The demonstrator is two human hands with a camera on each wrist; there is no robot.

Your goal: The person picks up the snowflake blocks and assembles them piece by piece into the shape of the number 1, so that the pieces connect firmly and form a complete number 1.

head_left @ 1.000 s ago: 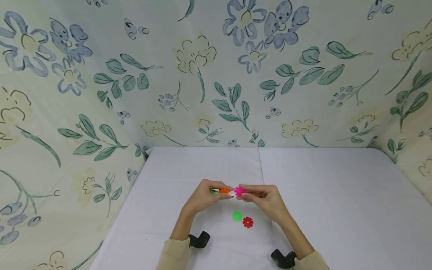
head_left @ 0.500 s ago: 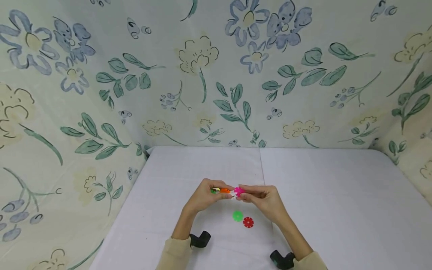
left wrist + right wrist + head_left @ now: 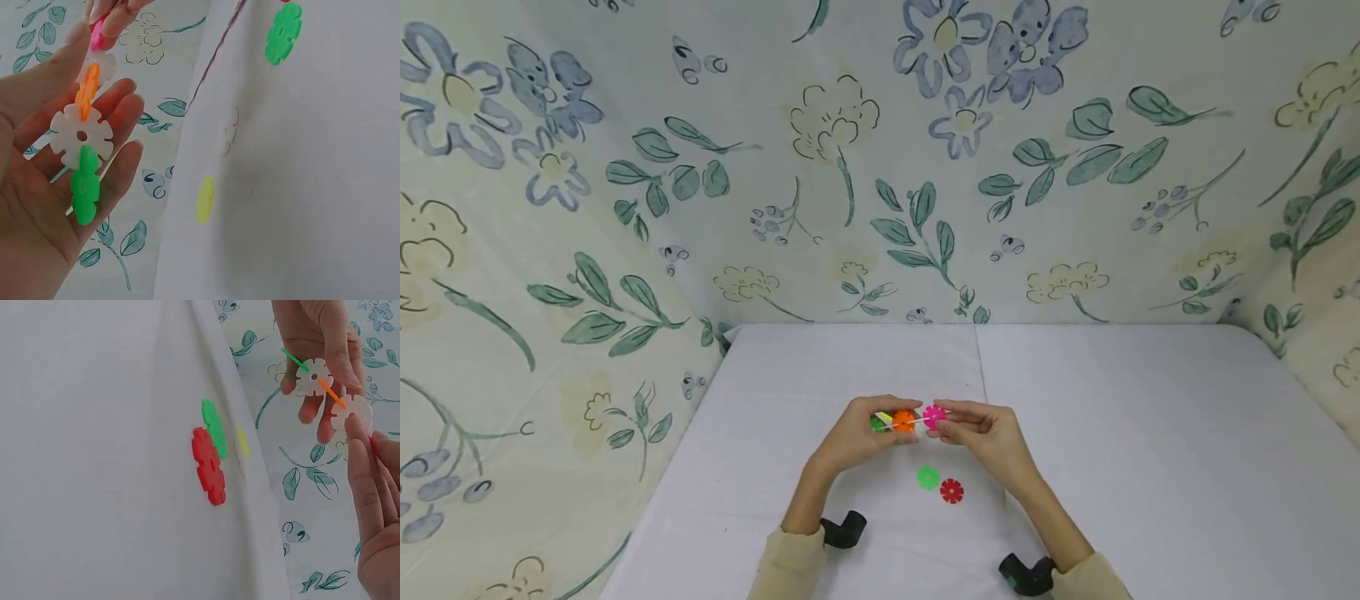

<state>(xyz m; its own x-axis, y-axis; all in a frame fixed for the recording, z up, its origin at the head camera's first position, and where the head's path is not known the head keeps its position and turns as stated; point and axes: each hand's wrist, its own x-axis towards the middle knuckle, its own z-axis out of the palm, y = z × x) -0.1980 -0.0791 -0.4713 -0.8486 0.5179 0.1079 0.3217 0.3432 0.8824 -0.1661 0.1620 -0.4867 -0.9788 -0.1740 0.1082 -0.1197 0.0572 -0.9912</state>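
Note:
Between my hands runs a chain of notched plastic discs joined edge to edge: green point(image 3: 85, 187), white point(image 3: 81, 135), orange point(image 3: 903, 421), a second white point(image 3: 352, 414) and pink point(image 3: 934, 417). At its green end, my left hand point(image 3: 854, 433) holds the chain between thumb and fingers, the fingers spread behind it in the left wrist view. My right hand point(image 3: 996, 437) pinches the pink disc at the other end. Loose on the table below are a bright green disc point(image 3: 928, 477) and a red disc point(image 3: 952, 491), side by side.
A white cloth covers the table point(image 3: 1112, 417). In the left wrist view, a loose yellow disc point(image 3: 205, 200) and a white disc point(image 3: 230, 131) lie on it too. Black angled wrist mounts point(image 3: 846, 530) sit at both wrists. Flower-patterned fabric point(image 3: 827, 250) hangs behind.
Both hands have tilted the chain, so the orange disc shows its face to the head view. My right hand and the pink disc have risen slightly. The loose discs lie unmoved.

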